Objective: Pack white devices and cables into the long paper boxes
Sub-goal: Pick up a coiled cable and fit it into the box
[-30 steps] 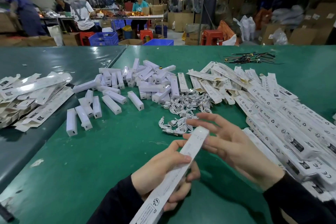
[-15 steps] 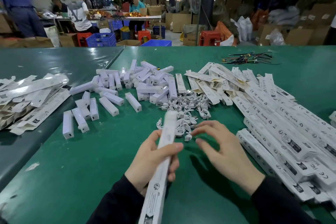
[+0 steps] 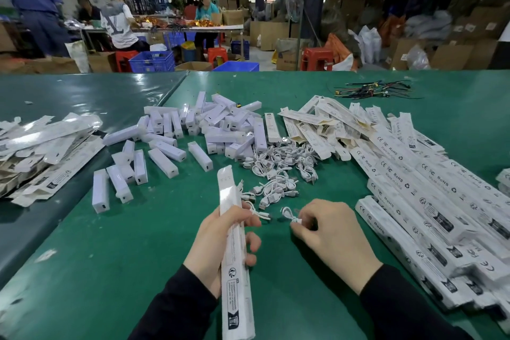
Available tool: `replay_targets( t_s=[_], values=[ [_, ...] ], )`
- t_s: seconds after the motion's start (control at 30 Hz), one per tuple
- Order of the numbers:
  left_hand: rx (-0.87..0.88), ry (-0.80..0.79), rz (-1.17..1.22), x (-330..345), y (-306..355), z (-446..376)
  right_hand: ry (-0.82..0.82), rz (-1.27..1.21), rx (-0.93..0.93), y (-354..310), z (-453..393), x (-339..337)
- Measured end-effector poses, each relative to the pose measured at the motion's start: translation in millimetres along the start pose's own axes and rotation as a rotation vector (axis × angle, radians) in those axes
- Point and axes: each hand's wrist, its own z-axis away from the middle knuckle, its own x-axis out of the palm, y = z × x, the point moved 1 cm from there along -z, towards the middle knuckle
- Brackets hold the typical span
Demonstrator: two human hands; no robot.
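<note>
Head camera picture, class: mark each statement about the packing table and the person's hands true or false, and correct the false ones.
1. The left hand grips a long paper box. True.
2. The right hand rests flat and empty on the table. False: it pinches a small white cable.
3. The loose white devices lie beyond the hands, toward the left. True.
4. The cable pile sits at the table's left edge. False: it lies mid-table, between the devices and the printed boxes.
5. A red tablecloth covers the table. False: the surface is green.
</note>
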Motion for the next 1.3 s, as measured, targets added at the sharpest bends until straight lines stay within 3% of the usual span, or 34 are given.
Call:
replay_targets(
  t_s=[0.07, 0.13, 0.2, 0.3, 0.47, 0.63, 0.9, 1.03, 1.1, 1.3],
  values=[
    [-0.008, 0.059, -0.034, -1.7, -2.9, -2.4, 0.043, -0.152, 0.052, -0.2, 1.5, -2.7],
    [0.004, 0.100, -0.065, -2.6, -4.8, -3.5, 0.057, -0.523, 0.162, -3.2, 3.2, -4.7],
    [0.035, 0.121, -0.111, -1.3, -4.5, -2.5, -0.018, -0.913, 0.251, -9.3, 5.2, -3.7],
    [0.055, 0.141, -0.151, 1.2, -2.5, -0.4, -0.103, -1.148, 0.233, -21.0, 9.2, -1.0],
    [0.030, 0.139, -0.152, 1.4, -0.7, 0.0, -0.096, -1.132, 0.145, -32.2, 14.7, -4.0],
    [-0.026, 0.087, -0.095, 3.4, -3.2, -0.8, -0.264, -0.950, 0.015, -34.0, 17.6, -11.1],
    [-0.068, 0.005, -0.050, 2.2, -0.3, -0.6, -0.205, -1.006, 0.037, -30.5, 13.8, -19.3],
    [-0.148, -0.162, -0.066, 2.2, 0.5, 4.6, 0.058, -1.067, 0.133, -23.1, 6.4, -25.3],
    [-0.205, -0.283, -0.094, 3.0, -0.9, 8.8, 0.114, -1.055, 0.172, -17.6, 3.8, -28.0],
    [-0.298, -0.485, -0.183, 6.5, -6.5, 17.9, -0.042, -1.032, 0.112, -15.4, 3.1, -23.4]
  ],
)
